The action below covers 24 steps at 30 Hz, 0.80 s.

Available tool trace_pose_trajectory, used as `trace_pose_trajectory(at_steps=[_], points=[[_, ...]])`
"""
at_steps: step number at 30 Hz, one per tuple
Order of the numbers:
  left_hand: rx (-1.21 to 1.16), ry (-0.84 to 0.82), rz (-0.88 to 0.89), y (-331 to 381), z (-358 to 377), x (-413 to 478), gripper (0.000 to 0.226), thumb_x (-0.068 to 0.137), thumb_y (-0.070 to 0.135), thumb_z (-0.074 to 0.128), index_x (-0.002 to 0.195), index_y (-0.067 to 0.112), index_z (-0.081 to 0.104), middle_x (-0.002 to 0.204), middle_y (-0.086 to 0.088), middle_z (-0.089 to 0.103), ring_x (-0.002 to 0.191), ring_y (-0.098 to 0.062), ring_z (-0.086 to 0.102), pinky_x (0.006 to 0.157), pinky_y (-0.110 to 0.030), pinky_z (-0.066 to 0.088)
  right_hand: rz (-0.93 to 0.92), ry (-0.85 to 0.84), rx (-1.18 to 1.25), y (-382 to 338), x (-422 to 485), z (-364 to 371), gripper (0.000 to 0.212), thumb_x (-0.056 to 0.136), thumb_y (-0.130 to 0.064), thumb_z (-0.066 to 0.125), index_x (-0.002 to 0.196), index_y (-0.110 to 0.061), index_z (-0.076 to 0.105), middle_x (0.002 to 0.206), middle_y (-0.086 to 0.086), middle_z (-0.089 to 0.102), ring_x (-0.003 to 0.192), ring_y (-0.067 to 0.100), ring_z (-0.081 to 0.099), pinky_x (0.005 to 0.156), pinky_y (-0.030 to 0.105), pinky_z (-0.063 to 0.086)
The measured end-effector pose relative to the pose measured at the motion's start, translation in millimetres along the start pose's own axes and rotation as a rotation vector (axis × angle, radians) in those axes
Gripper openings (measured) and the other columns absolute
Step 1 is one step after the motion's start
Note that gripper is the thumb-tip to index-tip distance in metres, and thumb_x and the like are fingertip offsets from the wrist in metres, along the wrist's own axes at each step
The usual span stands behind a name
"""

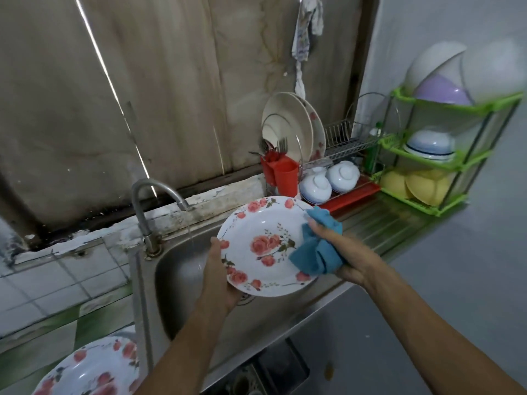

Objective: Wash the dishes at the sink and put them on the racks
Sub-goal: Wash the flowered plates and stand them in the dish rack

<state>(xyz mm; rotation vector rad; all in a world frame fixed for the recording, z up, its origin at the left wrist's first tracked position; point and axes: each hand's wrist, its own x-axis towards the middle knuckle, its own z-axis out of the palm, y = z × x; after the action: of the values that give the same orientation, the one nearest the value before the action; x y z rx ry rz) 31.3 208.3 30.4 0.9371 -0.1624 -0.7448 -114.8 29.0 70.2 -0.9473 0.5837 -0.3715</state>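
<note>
Hands: left hand (216, 269) grips floral plate (265, 246) at 9 o'clock rim, right hand (346, 259) clutches blue cloth (315, 253) at 3 o'clock; I judge it stiff, wet-slick, breakable, rim-grip best.

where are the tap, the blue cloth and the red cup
tap (154, 185): head view, top of its curved spout
blue cloth (310, 255): head view, its bunched middle
red cup (286, 178): head view, front wall

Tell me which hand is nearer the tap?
Left. The left hand grips the plate just right of the tap; the right hand holds a cloth across the plate.
</note>
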Motion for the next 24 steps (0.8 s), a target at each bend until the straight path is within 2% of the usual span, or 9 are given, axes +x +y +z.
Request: trace_pose_trajectory(at_steps=[2,4,5,7,9,14,18,22,24], points=[[0.043,-0.015,-0.019,-17,33,15,0.042,0.111,0.031,0.034,0.13,0.0,0.053,0.09,-0.016,0.077,0.081,-0.036,0.075,0.061,-0.044,0.062,-0.067,0.038,-0.075,-24,2,-22,0.026,0.079,0.0,0.076,0.1,-0.011,0.064,0.09,0.012,0.07,0.081,0.027,0.069,0.076,0.05,0.061],[0.211,0.087,-0.051,-33,67,30,0.046,0.106,0.043,0.044,0.111,-0.003,0.052,0.065,-0.008,0.073,0.068,-0.03,0.072,0.059,-0.037,0.062,-0.175,0.195,-0.115,-50,7,-46,0.03,0.083,0.011,0.069,0.097,-0.015,0.062,0.09,0.01,0.067,0.078,0.024,0.065,0.075,0.045,0.057],[0.329,0.138,-0.044,-41,82,37,0.045,0.103,0.048,0.049,0.103,0.003,0.055,0.065,-0.005,0.072,0.072,-0.031,0.072,0.064,-0.039,0.063,-0.241,0.256,-0.145,-63,12,-59,0.032,0.084,0.011,0.068,0.097,-0.017,0.062,0.093,0.009,0.068,0.078,0.022,0.064,0.074,0.041,0.056],[0.566,0.072,0.049,-57,117,53,0.038,0.1,0.049,0.055,0.107,0.012,0.063,0.091,-0.005,0.076,0.092,-0.033,0.073,0.081,-0.05,0.062,-0.39,0.329,-0.285,-93,16,-89,0.033,0.084,0.006,0.07,0.102,-0.021,0.063,0.1,0.006,0.069,0.085,0.019,0.065,0.075,0.035,0.053],[0.698,0.015,0.147,-63,149,65,0.031,0.098,0.046,0.059,0.113,0.02,0.066,0.105,0.0,0.076,0.097,-0.023,0.074,0.084,-0.048,0.062,-0.52,0.375,-0.471,-122,17,-111,0.034,0.084,-0.003,0.073,0.112,-0.02,0.064,0.105,0.001,0.07,0.091,0.015,0.065,0.076,0.032,0.05],[1.045,0.014,0.505,-61,229,92,0.029,0.103,0.032,0.052,0.128,0.021,0.061,0.115,0.009,0.061,0.107,-0.011,0.06,0.083,-0.027,0.05,-0.77,0.47,-0.503,-186,24,-139,0.027,0.088,-0.012,0.073,0.11,-0.02,0.059,0.098,-0.008,0.066,0.088,0.006,0.063,0.076,0.032,0.051],[1.259,-0.014,0.719,-45,264,109,0.031,0.102,0.032,0.053,0.13,0.023,0.061,0.125,0.002,0.057,0.113,-0.015,0.058,0.099,-0.036,0.049,-0.9,0.519,-0.461,-218,39,-134,0.03,0.09,-0.016,0.07,0.116,-0.019,0.056,0.1,-0.009,0.065,0.09,0.007,0.062,0.075,0.03,0.05],[1.463,-0.036,0.945,-20,287,135,0.035,0.104,0.027,0.047,0.135,0.018,0.061,0.133,-0.002,0.057,0.12,-0.014,0.054,0.102,-0.032,0.046,-1.003,0.518,-0.462,-243,64,-102,0.026,0.093,-0.011,0.063,0.114,-0.02,0.05,0.101,-0.005,0.06,0.09,0.012,0.058,0.069,0.024,0.043],[1.563,-0.044,1.045,-9,296,146,0.034,0.104,0.021,0.046,0.131,0.011,0.064,0.13,-0.009,0.061,0.12,-0.021,0.055,0.102,-0.034,0.045,-1.053,0.52,-0.484,-250,82,-83,0.024,0.092,-0.008,0.06,0.11,-0.018,0.048,0.098,-0.003,0.058,0.085,0.013,0.056,0.065,0.018,0.042]])
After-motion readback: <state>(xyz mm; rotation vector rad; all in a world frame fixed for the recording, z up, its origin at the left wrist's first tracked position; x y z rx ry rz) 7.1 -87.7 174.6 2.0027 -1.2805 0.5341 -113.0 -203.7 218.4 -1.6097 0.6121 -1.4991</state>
